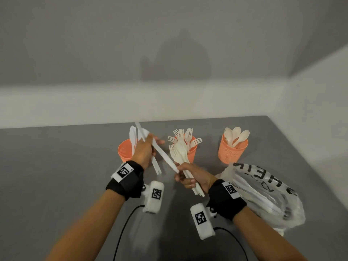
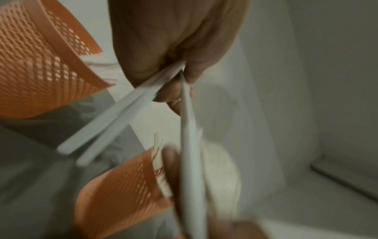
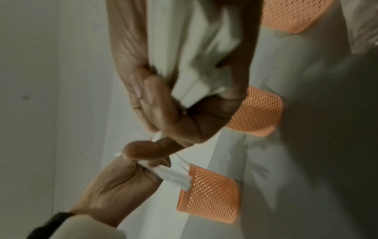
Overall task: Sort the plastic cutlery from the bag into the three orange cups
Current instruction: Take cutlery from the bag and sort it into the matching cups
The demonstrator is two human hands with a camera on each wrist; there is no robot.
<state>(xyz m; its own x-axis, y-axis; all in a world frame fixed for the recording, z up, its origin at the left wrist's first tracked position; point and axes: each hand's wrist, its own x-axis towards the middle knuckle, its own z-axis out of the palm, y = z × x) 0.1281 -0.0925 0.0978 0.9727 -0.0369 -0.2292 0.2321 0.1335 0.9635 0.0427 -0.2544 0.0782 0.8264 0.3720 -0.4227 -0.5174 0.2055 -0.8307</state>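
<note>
Three orange mesh cups stand in a row on the grey table: the left cup (image 1: 124, 151) has white knives in it, the middle cup (image 1: 193, 154) has forks, the right cup (image 1: 232, 151) has spoons. My left hand (image 1: 144, 150) hovers by the left cup and grips a few white knives (image 1: 156, 166). One long knife (image 1: 162, 154) slants from that hand down to my right thumb. My right hand (image 1: 189, 178) grips a bundle of cream forks and a spoon (image 1: 178, 152) in front of the middle cup. The left wrist view is blurred: knife handles (image 2: 122, 113) stick out of my fist.
A crumpled clear plastic bag (image 1: 263, 194) with black lettering lies at the right, close to my right wrist, with more cutlery showing inside. Grey walls close the table at the back and right. Black cables trail from both wrist cameras across the near table.
</note>
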